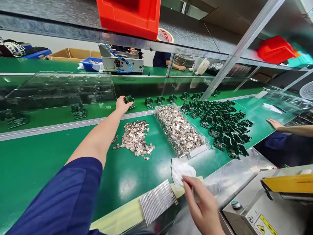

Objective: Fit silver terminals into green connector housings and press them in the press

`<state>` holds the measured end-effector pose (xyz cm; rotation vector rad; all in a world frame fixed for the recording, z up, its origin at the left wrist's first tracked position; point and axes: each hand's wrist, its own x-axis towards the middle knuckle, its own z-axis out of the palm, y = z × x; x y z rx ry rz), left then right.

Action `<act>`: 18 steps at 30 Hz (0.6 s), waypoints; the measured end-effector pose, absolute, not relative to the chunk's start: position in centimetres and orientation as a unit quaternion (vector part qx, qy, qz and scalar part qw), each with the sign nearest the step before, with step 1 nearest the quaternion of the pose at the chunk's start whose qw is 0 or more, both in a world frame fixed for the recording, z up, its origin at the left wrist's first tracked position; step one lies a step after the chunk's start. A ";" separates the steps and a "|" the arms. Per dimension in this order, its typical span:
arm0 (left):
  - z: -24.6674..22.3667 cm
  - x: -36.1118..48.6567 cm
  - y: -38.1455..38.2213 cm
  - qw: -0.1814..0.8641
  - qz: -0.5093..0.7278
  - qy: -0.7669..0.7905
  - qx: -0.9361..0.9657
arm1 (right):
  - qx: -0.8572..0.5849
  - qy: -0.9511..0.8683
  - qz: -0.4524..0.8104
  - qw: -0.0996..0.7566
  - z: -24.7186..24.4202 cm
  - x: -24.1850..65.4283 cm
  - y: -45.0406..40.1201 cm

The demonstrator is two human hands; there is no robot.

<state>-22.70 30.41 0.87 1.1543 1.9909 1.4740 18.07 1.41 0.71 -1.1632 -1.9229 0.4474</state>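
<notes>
Stretched out to the far strip beyond the metal rail, my left hand (124,105) has its fingers closed on a dark green plastic part (129,99). Similar parts stand spaced along that strip on both sides. My right hand (204,204) is low in front, thumb and forefinger drawn together at the tips beside a crumpled white tissue (182,170); whatever they pinch, if anything, is hidden. Left of it lies a block of silvery metal pieces in tidy rows (157,202). Small metal pieces form a loose pile (135,137) on the green table and fill a clear box (206,146).
Many dark green parts (220,124) are heaped right of the box. A co-worker's hand (274,124) rests at the right edge. A machine with a yellow bar (288,184) stands lower right. Overhead, a shelf carries a red bin (129,23); a slanted post (225,75) crosses the view.
</notes>
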 end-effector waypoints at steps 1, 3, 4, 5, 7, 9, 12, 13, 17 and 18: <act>0.3 -22.5 31.1 0.200 0.525 0.719 0.410 | -0.437 -0.785 0.179 0.400 1.0 16.2 3.5; -0.6 -22.1 31.5 0.194 0.521 0.724 0.409 | -0.401 -0.824 0.170 0.363 1.1 12.9 7.5; -1.0 -22.0 31.1 0.190 0.521 0.723 0.412 | -0.393 -0.840 0.160 0.338 1.0 11.5 9.2; -1.4 -22.2 30.2 0.184 0.522 0.720 0.418 | -0.395 -0.854 0.149 0.304 0.7 10.4 10.6; -2.0 -23.4 27.2 0.163 0.525 0.713 0.435 | -0.417 -0.871 0.122 0.227 0.1 8.6 12.7; -2.5 -25.8 22.8 0.136 0.523 0.713 0.447 | -0.444 -0.877 0.096 0.159 -0.6 7.5 13.7; -3.0 -30.9 16.3 0.074 0.518 0.744 0.415 | -0.460 -0.877 0.076 0.117 -1.3 6.8 14.2; -3.0 -32.7 14.7 0.050 0.517 0.759 0.392 | -0.462 -0.876 0.075 0.118 -1.5 6.8 14.3; -2.7 -38.2 12.8 0.005 0.491 0.806 0.331 | -0.466 -0.867 0.092 0.152 -2.2 7.3 15.0; -2.6 -39.0 13.2 0.011 0.479 0.813 0.331 | -0.464 -0.865 0.101 0.162 -2.3 7.5 15.2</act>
